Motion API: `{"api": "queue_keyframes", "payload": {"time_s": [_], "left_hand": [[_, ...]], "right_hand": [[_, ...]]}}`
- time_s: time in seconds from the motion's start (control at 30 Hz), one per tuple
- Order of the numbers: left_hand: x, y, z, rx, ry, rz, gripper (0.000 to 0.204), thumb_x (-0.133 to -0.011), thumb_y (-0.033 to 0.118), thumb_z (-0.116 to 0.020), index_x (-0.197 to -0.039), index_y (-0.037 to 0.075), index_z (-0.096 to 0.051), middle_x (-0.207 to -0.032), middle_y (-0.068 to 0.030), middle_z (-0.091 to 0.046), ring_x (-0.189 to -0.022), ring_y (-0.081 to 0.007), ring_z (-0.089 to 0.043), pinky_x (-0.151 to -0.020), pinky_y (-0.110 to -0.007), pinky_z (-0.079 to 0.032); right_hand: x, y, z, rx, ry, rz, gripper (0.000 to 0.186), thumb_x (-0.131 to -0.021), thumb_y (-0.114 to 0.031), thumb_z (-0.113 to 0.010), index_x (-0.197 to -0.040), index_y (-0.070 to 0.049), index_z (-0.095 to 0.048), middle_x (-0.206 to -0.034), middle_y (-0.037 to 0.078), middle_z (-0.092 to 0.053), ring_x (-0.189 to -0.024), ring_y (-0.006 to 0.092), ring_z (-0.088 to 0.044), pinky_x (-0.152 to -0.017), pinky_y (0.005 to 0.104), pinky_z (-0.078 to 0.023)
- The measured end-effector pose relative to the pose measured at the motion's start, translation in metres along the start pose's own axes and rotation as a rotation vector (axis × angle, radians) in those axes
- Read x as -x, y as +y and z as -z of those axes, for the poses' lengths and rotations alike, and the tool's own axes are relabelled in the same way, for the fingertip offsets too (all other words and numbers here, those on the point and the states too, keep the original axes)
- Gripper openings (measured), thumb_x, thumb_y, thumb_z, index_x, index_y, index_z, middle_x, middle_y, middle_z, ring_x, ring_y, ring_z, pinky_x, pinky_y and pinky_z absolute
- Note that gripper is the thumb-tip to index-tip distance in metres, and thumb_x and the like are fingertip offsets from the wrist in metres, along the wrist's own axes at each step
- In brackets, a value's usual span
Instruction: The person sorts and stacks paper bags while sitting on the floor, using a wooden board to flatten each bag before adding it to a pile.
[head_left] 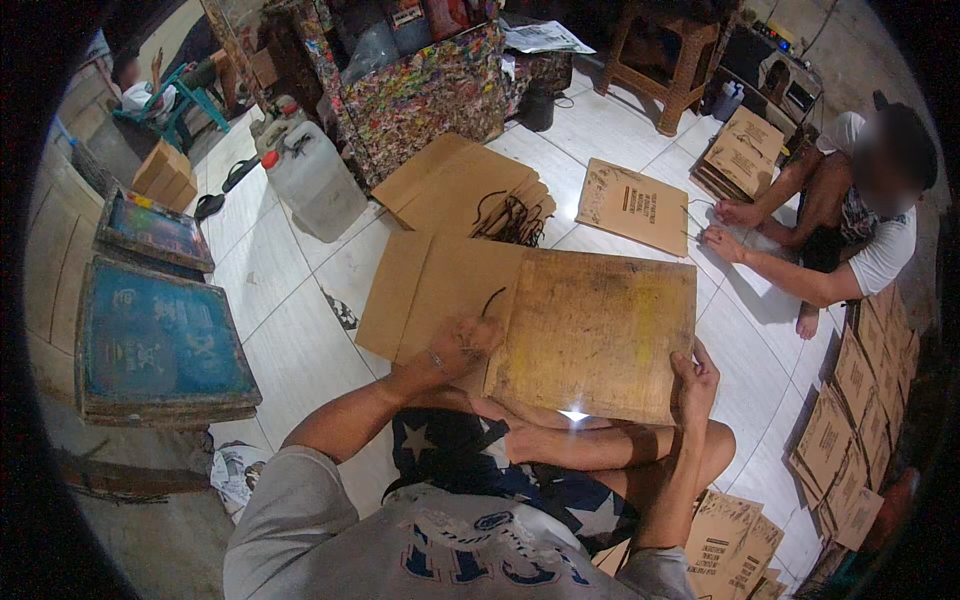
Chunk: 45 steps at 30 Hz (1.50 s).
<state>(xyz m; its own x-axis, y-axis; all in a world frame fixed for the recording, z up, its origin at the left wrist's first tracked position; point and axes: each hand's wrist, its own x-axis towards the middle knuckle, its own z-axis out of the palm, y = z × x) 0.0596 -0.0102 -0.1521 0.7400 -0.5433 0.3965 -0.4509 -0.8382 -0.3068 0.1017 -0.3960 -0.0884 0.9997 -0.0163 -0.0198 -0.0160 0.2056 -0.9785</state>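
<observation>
Right hand (pixel 694 382) grips the brown rectangular wooden board (pixel 602 332), stretching leftward from its fingers; left hand (pixel 468 345), beside the board's left edge, seemingly pinches a thin dark cord (pixel 492 301).

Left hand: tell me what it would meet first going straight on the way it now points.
The left hand would likely meet the near side edge of the wooden board first; whether it would bump that edge or pass above it is unclear, since depth is hard to judge here.
</observation>
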Motion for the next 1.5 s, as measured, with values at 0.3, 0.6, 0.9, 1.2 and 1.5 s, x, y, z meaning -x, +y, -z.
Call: {"api": "queue_keyframes", "payload": {"time_s": [0.3,0.6,0.9,1.2,1.5], "left_hand": [[-0.031,-0.005,0.032,0.114,-0.050,-0.014,0.008,-0.076,0.016,-0.057,-0.080,0.010,-0.059,-0.070,-0.0043,-0.060,-0.059,-0.0222,-0.062,-0.044,-0.036,-0.046],[-0.019,0.000,0.039,-0.040,0.139,-0.131,0.042,-0.079,0.013,-0.060,-0.120,0.006,-0.055,-0.111,-0.0115,-0.060,-0.088,-0.0248,-0.056,-0.063,-0.036,-0.045],[-0.063,0.036,0.069,0.651,-0.301,0.029,0.026,-0.081,0.015,-0.054,-0.103,0.002,-0.061,-0.100,-0.0145,-0.062,-0.091,-0.0273,-0.061,-0.077,-0.038,-0.050],[-0.095,0.077,0.172,0.481,-0.631,-0.236,0.027,-0.085,0.020,-0.052,-0.103,0.002,-0.060,-0.108,-0.0167,-0.061,-0.094,-0.0263,-0.060,-0.074,-0.038,-0.051],[-0.047,0.007,0.164,0.750,0.041,-0.229,0.038,-0.091,0.035,-0.056,-0.117,0.008,-0.059,-0.116,-0.0143,-0.059,-0.108,-0.0262,-0.057,-0.085,-0.038,-0.048]], "right_hand": [[-0.003,0.001,0.006,-0.091,0.037,0.004,0.042,-0.086,-0.001,-0.059,-0.125,0.012,-0.049,-0.100,0.015,-0.066,-0.081,0.0158,-0.064,-0.074,0.0260,-0.052],[0.030,0.000,-0.030,0.016,0.035,0.014,0.035,-0.089,-0.009,-0.060,-0.121,0.003,-0.054,-0.087,0.004,-0.065,-0.068,0.0075,-0.057,-0.059,0.0194,-0.044],[0.065,0.030,-0.112,0.185,-0.075,-0.124,0.031,-0.092,-0.015,-0.060,-0.120,-0.005,-0.048,-0.085,0.004,-0.058,-0.072,0.0083,-0.054,-0.057,0.0230,-0.042],[0.054,0.091,-0.134,-0.211,-0.160,-0.028,0.038,-0.093,-0.014,-0.061,-0.125,0.001,-0.047,-0.110,0.009,-0.061,-0.093,0.0146,-0.060,-0.079,0.0253,-0.049],[0.053,0.125,-0.099,-0.151,-0.083,-0.279,0.040,-0.085,-0.005,-0.066,-0.122,0.001,-0.053,-0.098,0.005,-0.065,-0.082,0.0145,-0.063,-0.074,0.0254,-0.051]]}}
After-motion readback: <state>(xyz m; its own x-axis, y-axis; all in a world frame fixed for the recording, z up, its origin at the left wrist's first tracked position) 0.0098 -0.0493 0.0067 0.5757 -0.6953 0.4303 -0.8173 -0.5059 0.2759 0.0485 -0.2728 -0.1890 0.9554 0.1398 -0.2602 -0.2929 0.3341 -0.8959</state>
